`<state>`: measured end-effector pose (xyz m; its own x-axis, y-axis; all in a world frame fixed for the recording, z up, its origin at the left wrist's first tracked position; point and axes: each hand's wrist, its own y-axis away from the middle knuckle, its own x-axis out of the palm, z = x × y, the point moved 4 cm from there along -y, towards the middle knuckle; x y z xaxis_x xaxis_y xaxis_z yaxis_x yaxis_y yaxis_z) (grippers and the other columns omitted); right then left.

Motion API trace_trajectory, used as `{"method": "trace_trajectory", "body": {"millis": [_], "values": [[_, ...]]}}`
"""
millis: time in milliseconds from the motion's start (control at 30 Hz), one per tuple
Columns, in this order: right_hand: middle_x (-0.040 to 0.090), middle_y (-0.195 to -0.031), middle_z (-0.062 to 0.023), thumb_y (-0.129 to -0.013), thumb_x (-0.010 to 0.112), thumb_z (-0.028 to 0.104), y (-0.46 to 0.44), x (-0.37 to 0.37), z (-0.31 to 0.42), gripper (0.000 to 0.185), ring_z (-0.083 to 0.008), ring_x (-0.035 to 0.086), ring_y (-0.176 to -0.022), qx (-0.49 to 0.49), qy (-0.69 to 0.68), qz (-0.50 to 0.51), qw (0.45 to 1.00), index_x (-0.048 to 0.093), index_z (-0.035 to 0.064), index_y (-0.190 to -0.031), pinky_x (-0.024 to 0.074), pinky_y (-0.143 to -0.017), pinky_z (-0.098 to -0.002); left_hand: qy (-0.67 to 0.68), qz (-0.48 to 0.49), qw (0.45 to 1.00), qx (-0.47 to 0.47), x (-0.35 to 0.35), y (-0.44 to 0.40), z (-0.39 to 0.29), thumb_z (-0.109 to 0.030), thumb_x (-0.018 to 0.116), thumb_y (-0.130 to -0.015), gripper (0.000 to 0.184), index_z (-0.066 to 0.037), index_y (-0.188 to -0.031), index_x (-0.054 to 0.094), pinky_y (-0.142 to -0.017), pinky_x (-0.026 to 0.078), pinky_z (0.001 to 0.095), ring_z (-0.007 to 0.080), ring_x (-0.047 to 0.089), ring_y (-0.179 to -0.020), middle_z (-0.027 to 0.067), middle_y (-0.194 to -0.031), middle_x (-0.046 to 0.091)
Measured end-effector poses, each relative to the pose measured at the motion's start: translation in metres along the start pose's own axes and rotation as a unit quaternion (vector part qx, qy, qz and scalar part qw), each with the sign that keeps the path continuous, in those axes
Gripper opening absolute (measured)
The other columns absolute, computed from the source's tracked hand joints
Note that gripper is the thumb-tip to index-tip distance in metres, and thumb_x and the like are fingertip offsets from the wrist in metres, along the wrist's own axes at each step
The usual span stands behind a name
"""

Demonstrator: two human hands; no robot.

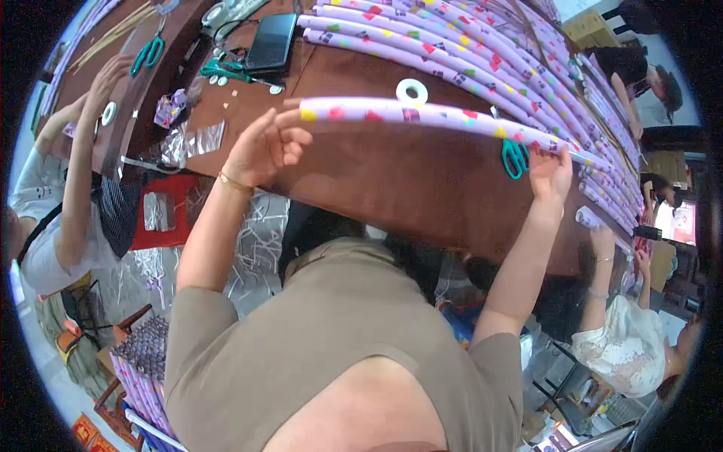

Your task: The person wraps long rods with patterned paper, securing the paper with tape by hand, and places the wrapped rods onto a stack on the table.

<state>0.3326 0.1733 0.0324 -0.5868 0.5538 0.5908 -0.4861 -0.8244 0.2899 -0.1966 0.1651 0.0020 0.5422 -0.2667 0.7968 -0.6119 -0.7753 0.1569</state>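
A long stick wrapped in lilac patterned paper [407, 112] stretches across in front of me, slightly bowed in the view. Its left end is at the fingertips of my left hand [263, 151], the other fingers loosely curled. Near its right end, my right hand [551, 175] grips it from below with thumb and fingers. Teal-handled scissors [515, 159] lie just left of my right hand. Beyond the stick, a white tape roll [422, 90] rests on the brown table [399, 177].
Many similar wrapped sticks [452, 47] are piled at the back right. A phone [271, 41] and a green-handled tool [228, 69] lie back left, near clear plastic scraps [203, 140]. Co-workers' hands [102, 90] are at left and right. A red stool [169, 211] stands below.
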Motion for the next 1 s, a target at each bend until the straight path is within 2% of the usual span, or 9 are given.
{"method": "trace_trajectory", "body": {"millis": [133, 300, 400, 500, 633, 667, 700, 800, 1000], "values": [[0.054, -0.125, -0.0196, -0.101, 0.047, 0.028, -0.032, 0.044, -0.013, 0.037, -0.0364, 0.052, -0.121, -0.007, -0.012, -0.04, 0.999, 0.046, -0.001, -0.124, 0.0451, -0.103, -0.0568, 0.018, -0.019, 0.999, 0.02, -0.001, 0.004, -0.003, -0.04, 0.042, -0.101, 0.058, -0.001, -0.144, 0.039, -0.073, 0.056, 0.0285, 0.018, 0.068, -0.081, 0.0139, -0.103, 0.068], [0.044, -0.139, -0.0256, -0.104, 0.039, 0.034, -0.093, 0.066, -0.025, 0.05, -0.0438, 0.044, -0.129, -0.032, 0.004, 0.016, 0.999, 0.038, -0.0057, -0.135, 0.0415, -0.105, -0.0586, -0.023, -0.025, 0.999, 0.009, 0.01, 0.017, 0.014, -0.033, 0.047, -0.099, 0.056, 0.002, -0.142, 0.039, -0.073, 0.056, 0.0292, 0.018, 0.067, -0.081, 0.0135, -0.1, 0.067], [0.032, -0.144, -0.0324, -0.104, 0.035, 0.031, -0.111, 0.065, -0.032, 0.054, -0.0528, 0.034, -0.132, 0.053, -0.06, -0.033, 0.996, 0.03, -0.0121, -0.135, 0.0373, -0.107, -0.0607, -0.023, -0.014, 0.999, 0.022, 0.016, 0.022, 0.012, -0.031, 0.049, -0.099, 0.055, 0.003, -0.14, 0.04, -0.073, 0.056, 0.0295, 0.0189, 0.067, -0.081, 0.0142, -0.099, 0.066], [0.032, -0.142, -0.0362, -0.103, 0.035, 0.031, -0.11, 0.071, -0.033, 0.056, -0.0527, 0.033, -0.132, 0.079, -0.044, -0.041, 0.995, 0.028, -0.0154, -0.135, 0.038, -0.106, -0.0624, -0.034, -0.004, 0.999, 0.03, 0.023, 0.022, 0.012, -0.031, 0.049, -0.099, 0.053, 0.004, -0.138, 0.042, -0.074, 0.056, 0.0296, 0.0187, 0.067, -0.081, 0.0143, -0.098, 0.066], [0.039, -0.133, -0.0397, -0.102, 0.04, 0.031, -0.097, 0.081, -0.039, 0.056, -0.0525, 0.045, -0.123, 0.092, 0.075, -0.051, 0.992, 0.032, -0.0167, -0.13, 0.0411, -0.103, -0.0621, -0.048, -0.004, 0.999, 0.016, 0.03, 0.014, 0.017, -0.031, 0.05, -0.099, 0.051, 0.004, -0.136, 0.045, -0.074, 0.055, 0.0291, 0.0181, 0.066, -0.08, 0.0138, -0.097, 0.066], [0.048, -0.124, -0.0376, -0.102, 0.042, 0.031, -0.101, 0.077, -0.039, 0.054, -0.0523, 0.055, -0.112, 0.104, 0.116, -0.059, 0.986, 0.035, -0.0151, -0.128, 0.0461, -0.097, -0.0622, -0.05, -0.002, 0.999, 0.012, 0.032, 0.011, 0.018, -0.031, 0.05, -0.099, 0.051, 0.004, -0.136, 0.045, -0.074, 0.055, 0.0291, 0.0181, 0.066, -0.08, 0.0138, -0.097, 0.066], [0.048, -0.124, -0.0376, -0.102, 0.042, 0.031, -0.104, 0.074, -0.039, 0.054, -0.0523, 0.055, -0.112, 0.103, 0.114, -0.061, 0.986, 0.035, -0.0151, -0.128, 0.0461, -0.097, -0.0622, -0.064, -0.004, 0.998, 0.009, 0.033, 0.007, 0.02, -0.03, 0.05, -0.099, 0.05, 0.004, -0.135, 0.046, -0.074, 0.055, 0.0289, 0.0177, 0.066, -0.08, 0.0135, -0.097, 0.066], [0.062, -0.106, -0.0324, -0.099, 0.048, 0.033, -0.11, 0.07, -0.036, 0.05, -0.0475, 0.067, -0.092, 0.067, 0.234, -0.086, 0.966, 0.041, -0.0111, -0.122, 0.0541, -0.085, -0.0582, -0.082, -0.006, 0.997, -0.002, 0.04, -0.003, 0.025, -0.03, 0.051, -0.098, 0.048, 0.003, -0.133, 0.048, -0.074, 0.054, 0.0286, 0.017, 0.066, -0.081, 0.013, -0.096, 0.067], [0.064, -0.101, -0.0323, -0.098, 0.048, 0.029, -0.105, 0.075, -0.031, 0.044, -0.0438, 0.068, -0.091, 0.078, 0.259, -0.042, 0.962, 0.045, -0.0101, -0.119, 0.0583, -0.079, -0.0523, -0.09, 0.006, 0.995, -0.031, 0.048, -0.019, 0.038, -0.029, 0.053, -0.098, 0.046, 0.002, -0.131, 0.051, -0.074, 0.054, 0.0279, 0.0163, 0.065, -0.081, 0.0124, -0.096, 0.067]]}}
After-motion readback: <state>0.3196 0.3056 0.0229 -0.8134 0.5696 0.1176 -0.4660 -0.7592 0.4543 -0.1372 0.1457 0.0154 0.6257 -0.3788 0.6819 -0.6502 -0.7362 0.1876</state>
